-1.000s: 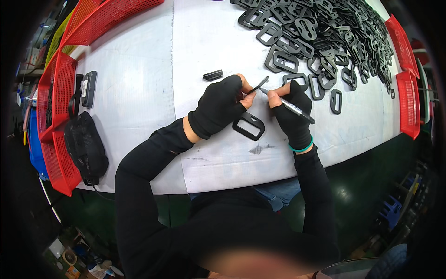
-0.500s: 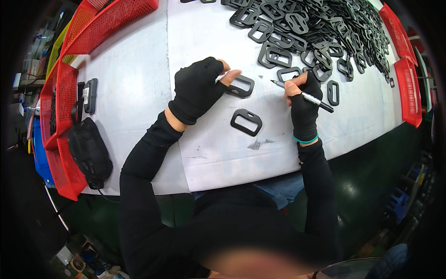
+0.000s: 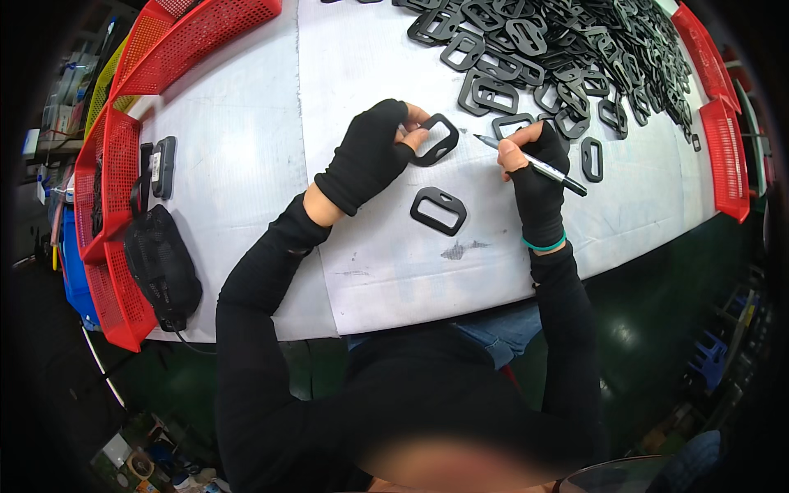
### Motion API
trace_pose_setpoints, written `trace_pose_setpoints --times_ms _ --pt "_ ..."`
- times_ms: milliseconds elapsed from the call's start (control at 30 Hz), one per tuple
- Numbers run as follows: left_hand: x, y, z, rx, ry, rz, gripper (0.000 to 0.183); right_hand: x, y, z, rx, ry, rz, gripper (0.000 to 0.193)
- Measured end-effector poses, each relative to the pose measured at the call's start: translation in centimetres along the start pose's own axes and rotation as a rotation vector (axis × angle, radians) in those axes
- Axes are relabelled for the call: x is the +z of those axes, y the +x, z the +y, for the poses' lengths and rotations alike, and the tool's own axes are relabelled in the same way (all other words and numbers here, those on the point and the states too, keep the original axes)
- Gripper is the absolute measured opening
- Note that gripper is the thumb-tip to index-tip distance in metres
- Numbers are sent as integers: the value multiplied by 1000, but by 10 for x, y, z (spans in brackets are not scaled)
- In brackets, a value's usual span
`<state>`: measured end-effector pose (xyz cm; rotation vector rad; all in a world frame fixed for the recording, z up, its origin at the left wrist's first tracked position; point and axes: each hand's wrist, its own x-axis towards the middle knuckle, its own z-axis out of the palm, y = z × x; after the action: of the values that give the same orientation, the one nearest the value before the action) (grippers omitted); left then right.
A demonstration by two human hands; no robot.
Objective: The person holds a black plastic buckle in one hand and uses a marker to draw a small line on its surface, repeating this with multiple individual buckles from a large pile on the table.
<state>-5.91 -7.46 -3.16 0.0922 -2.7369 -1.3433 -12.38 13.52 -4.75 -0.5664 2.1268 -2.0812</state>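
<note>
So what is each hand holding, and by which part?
The left hand pinches a black frame by its left edge. The right hand holds a marker by the barrel, toward its tip.

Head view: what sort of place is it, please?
Probably a small-parts workshop: a pile of black frames lies on the white table, with red perforated baskets at its sides.
</note>
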Motion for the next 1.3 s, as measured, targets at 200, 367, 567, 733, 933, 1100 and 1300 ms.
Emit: trace_pose_setpoints --times_ms 200,367,567,733,933,1100,1300 --pt "9 -7 8 -310 -610 34 17 7 -5 -1 45 -23 -86 15" --pt "18 -12 9 -194 -535 68 16 10 -5 0 -63 -120 -65 14" --pt "23 -13 4 8 -333 139 16 11 -6 2 -63 -185 -106 14" --pt "23 -13 5 12 -321 148 15 12 -5 1 -68 -205 -114 13" --pt "23 -13 4 26 -300 159 16 13 -5 0 -85 -226 -123 13" --pt "21 -14 8 -9 -288 141 16 12 -4 -2 -101 -239 -123 12" --pt "30 -21 6 138 -218 173 14 11 -9 -3 -105 -245 -110 13"
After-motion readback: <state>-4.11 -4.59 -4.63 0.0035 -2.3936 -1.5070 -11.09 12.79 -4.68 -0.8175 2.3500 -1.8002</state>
